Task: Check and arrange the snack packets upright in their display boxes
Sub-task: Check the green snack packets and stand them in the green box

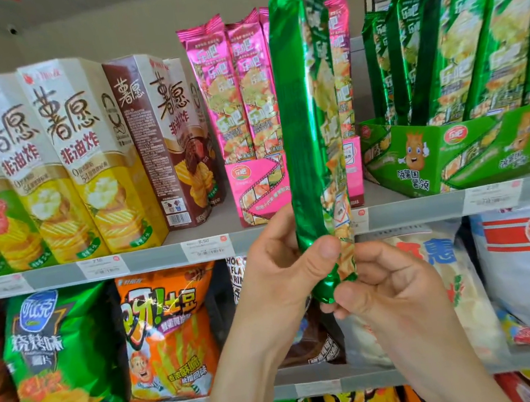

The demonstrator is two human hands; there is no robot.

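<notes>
Both hands pinch the bottom end of a green packet (309,123), left hand (285,271) and right hand (389,289), holding it upright in front of the pink box (257,188). It seemingly belongs in the green box (430,152) to the right, so that step remains.

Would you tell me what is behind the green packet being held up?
Behind the green packet stands the pink display box of upright pink packets; the packet covers the box's middle, so the packets there cannot be seen.
</notes>
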